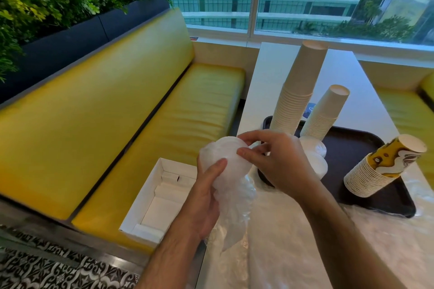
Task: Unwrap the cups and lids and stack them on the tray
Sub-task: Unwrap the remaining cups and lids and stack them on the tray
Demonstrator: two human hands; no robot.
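On the dark tray (pixel 397 197) at right of the frame stand three inverted cup stacks, the tallest white stack (pixel 296 87) at its far edge. At lower centre the left hand (pixel 204 197) is wrapped around a sleeve of white lids (pixel 225 159) in clear plastic wrap (pixel 234 216). The right hand (pixel 277 159) pinches the sleeve's top; peeling the film down evenly should keep the lids nested.

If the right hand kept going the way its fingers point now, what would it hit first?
The right hand points left, fingertips already on the wrapped lid stack held by the left hand; beyond that, probably the yellow bench.
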